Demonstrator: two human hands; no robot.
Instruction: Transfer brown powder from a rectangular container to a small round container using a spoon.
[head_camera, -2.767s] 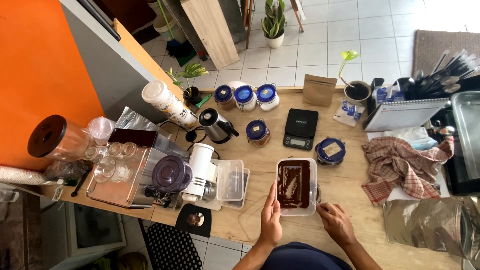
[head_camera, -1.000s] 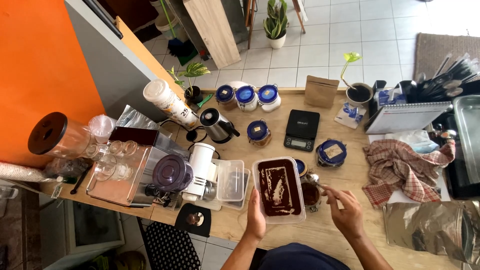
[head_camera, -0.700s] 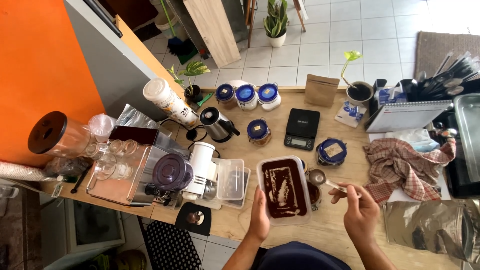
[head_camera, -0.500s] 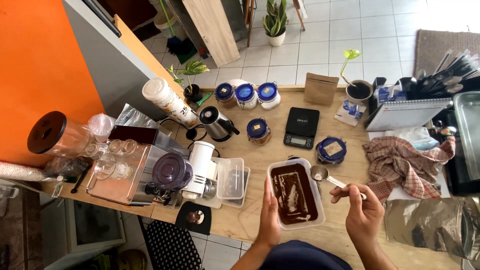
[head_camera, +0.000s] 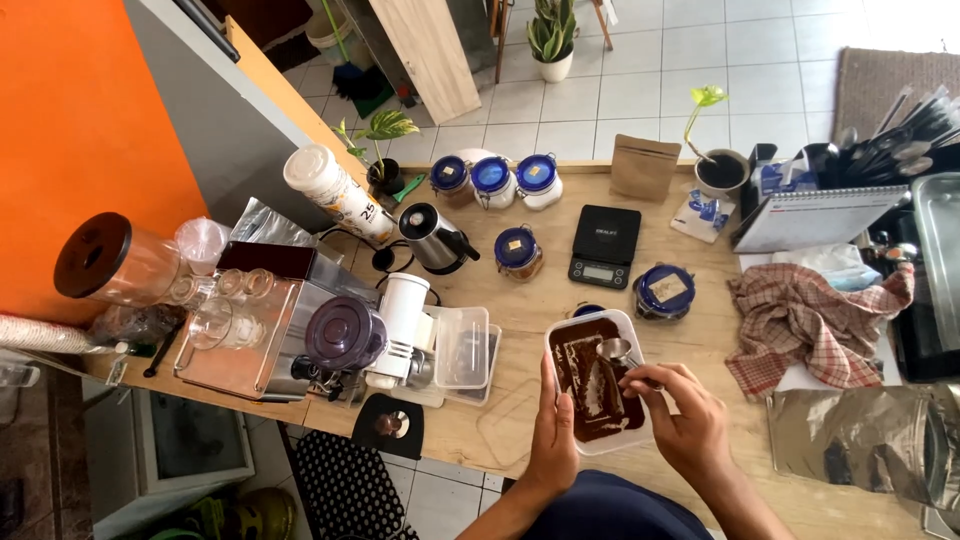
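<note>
A clear rectangular plastic container (head_camera: 632, 425) full of dark brown powder rests near the front edge of the wooden table (head_camera: 520, 300). My left hand (head_camera: 555, 432) grips the container's left side. My right hand (head_camera: 680, 420) holds a small metal spoon (head_camera: 613, 350) by its handle, the bowl dipped over the powder at the container's upper right.
Behind the container stand a black digital scale (head_camera: 604, 246), several blue-lidded glass jars (head_camera: 495, 182), a steel kettle (head_camera: 433, 238) and a brown paper bag (head_camera: 644, 168). A white grinder (head_camera: 396, 320), empty plastic boxes (head_camera: 462, 345) and a glassware tray (head_camera: 232, 325) sit left. A checked cloth (head_camera: 800, 320) and foil bag (head_camera: 870, 445) lie right.
My right hand picked up the spoon and brought it left, into the container. The container was tilted and shifted, and now sits slightly farther right and nearer the front edge.
</note>
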